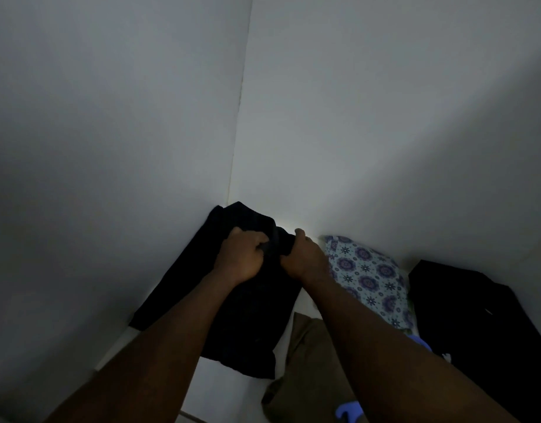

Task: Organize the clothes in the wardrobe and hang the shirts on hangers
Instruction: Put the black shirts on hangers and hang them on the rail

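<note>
Head view | left hand (243, 257) and right hand (302, 259) both clenched on dark garment (247, 303) in wardrobe corner (232, 184) | keep grips apart, lift evenly, avoid dragging patterned cloth (366, 279).

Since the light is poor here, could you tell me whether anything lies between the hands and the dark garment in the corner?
Nothing visible does: the left hand and right hand both already grip the dark garment at its upper end.
</note>
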Tool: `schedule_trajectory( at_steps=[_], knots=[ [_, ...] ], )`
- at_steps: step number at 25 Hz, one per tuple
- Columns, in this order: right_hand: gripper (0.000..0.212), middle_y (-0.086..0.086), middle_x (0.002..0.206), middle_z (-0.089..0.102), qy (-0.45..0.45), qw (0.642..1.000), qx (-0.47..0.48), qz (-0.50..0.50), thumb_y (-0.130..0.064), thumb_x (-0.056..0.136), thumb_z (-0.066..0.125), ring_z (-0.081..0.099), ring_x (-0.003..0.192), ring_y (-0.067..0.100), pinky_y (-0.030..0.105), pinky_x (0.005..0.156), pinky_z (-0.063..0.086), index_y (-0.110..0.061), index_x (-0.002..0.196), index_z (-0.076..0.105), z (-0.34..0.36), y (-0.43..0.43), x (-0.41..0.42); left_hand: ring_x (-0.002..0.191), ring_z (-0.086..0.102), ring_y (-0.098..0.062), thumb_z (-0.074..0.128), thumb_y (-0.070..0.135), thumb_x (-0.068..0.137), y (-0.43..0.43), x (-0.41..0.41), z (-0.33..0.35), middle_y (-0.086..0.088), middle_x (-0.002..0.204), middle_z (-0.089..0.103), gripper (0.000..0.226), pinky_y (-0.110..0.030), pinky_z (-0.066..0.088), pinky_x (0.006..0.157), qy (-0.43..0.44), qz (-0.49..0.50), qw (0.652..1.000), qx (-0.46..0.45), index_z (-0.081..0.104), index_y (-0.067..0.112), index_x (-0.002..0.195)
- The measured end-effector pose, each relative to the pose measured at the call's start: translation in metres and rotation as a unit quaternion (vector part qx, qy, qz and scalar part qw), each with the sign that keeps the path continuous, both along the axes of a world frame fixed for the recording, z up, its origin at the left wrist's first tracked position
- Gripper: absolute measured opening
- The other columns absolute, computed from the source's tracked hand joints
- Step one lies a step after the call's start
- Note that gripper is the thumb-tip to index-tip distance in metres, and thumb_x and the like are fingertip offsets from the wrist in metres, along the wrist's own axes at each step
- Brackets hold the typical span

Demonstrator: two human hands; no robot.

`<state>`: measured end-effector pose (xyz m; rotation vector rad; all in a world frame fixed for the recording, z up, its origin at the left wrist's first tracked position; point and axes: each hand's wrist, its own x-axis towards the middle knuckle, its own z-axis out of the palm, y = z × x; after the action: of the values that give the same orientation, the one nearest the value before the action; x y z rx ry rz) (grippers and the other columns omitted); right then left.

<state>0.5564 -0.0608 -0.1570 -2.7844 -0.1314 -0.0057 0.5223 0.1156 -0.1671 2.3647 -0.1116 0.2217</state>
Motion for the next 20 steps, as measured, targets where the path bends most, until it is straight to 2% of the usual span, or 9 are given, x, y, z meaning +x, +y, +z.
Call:
schedule_trajectory(
  at_steps=[3,5,6,9,12,14,16,18,20],
  knots=[
    [0.086,0.01,0.139,0.06,0.034,0.998,0.046,0.019,-0.043,0.082,0.066,0.059,0.125,0.034,0.05,0.098,0.05,-0.025,0.154,0.024,-0.003,-0.008,0.001,0.075,0.063,-0.003,0.067,0.013,0.089,0.001,-0.012,0.004,0.014,0.077,0.068,0.022,-0.023,0.045,0.071,0.038,-0.081,0.991,-0.097,0.07,0.035,0.084],
    [0.09,0.004,0.142,0.061,0.016,0.991,0.089,0.1,-0.04,0.083,0.068,0.059,0.126,0.027,0.046,0.102,0.051,-0.038,0.159,0.02,-0.003,-0.007,-0.001,0.068,0.06,-0.004,0.066,0.006,0.082,0.0,-0.019,0.012,0.012,0.072,0.068,0.022,-0.027,0.046,0.071,0.085,-0.093,0.983,-0.133,0.074,0.027,0.081],
    [0.085,0.001,0.14,0.063,0.009,0.984,0.094,0.154,-0.035,0.085,0.069,0.06,0.124,0.022,0.042,0.102,0.052,-0.042,0.158,0.026,-0.003,-0.006,-0.002,0.069,0.062,-0.006,0.063,0.008,0.078,0.001,-0.022,0.017,0.01,0.073,0.07,0.02,-0.027,0.048,0.072,0.102,-0.097,0.979,-0.149,0.076,0.023,0.081],
    [0.043,-0.002,0.118,0.073,-0.007,0.97,0.076,0.23,-0.021,0.088,0.068,0.068,0.107,0.018,0.037,0.09,0.056,-0.035,0.128,0.065,-0.01,-0.006,-0.005,0.082,0.07,-0.014,0.058,0.023,0.077,0.007,-0.021,0.027,-0.003,0.086,0.078,0.026,-0.029,0.052,0.081,0.133,-0.094,0.976,-0.146,0.082,0.015,0.084],
    [0.027,-0.009,0.095,0.074,-0.038,0.97,0.137,0.196,-0.004,0.08,0.062,0.066,0.085,0.01,0.031,0.075,0.053,-0.025,0.095,0.072,-0.012,-0.011,-0.015,0.087,0.071,-0.017,0.052,0.026,0.081,0.013,-0.016,0.03,0.007,0.089,0.078,0.028,-0.036,0.056,0.087,0.06,0.044,0.989,-0.131,0.08,0.028,0.08],
    [0.03,-0.013,0.086,0.072,-0.072,0.964,0.181,0.178,0.0,0.078,0.059,0.065,0.078,0.003,0.029,0.07,0.052,-0.027,0.085,0.068,-0.008,-0.014,-0.024,0.097,0.068,-0.022,0.053,0.023,0.086,0.025,-0.006,0.031,0.007,0.106,0.073,0.027,-0.038,0.055,0.09,-0.017,0.134,0.991,-0.008,0.078,0.032,0.086],
    [0.035,-0.013,0.081,0.069,-0.132,0.952,0.22,0.165,0.005,0.072,0.054,0.064,0.077,0.005,0.032,0.069,0.052,-0.028,0.078,0.064,-0.002,-0.016,-0.031,0.114,0.057,-0.027,0.054,0.026,0.089,0.037,0.009,0.031,0.007,0.134,0.06,0.029,-0.041,0.049,0.099,-0.018,0.074,0.987,0.143,0.078,0.04,0.096],
    [0.042,-0.012,0.078,0.066,-0.193,0.935,0.262,0.142,0.01,0.066,0.051,0.063,0.075,0.011,0.033,0.067,0.051,-0.031,0.073,0.059,0.007,-0.019,-0.036,0.131,0.039,-0.03,0.06,0.031,0.092,0.044,0.018,0.042,0.007,0.16,0.034,0.034,-0.044,0.043,0.106,0.031,-0.014,0.962,0.271,0.071,0.048,0.119],
    [0.05,-0.014,0.077,0.064,-0.229,0.914,0.305,0.137,0.014,0.064,0.049,0.062,0.074,0.009,0.031,0.066,0.05,-0.034,0.072,0.057,0.021,-0.021,-0.038,0.14,0.028,-0.031,0.061,0.041,0.094,0.047,0.026,0.058,0.006,0.168,0.019,0.041,-0.046,0.042,0.105,0.066,-0.04,0.924,0.376,0.059,0.053,0.133]
  ],
)
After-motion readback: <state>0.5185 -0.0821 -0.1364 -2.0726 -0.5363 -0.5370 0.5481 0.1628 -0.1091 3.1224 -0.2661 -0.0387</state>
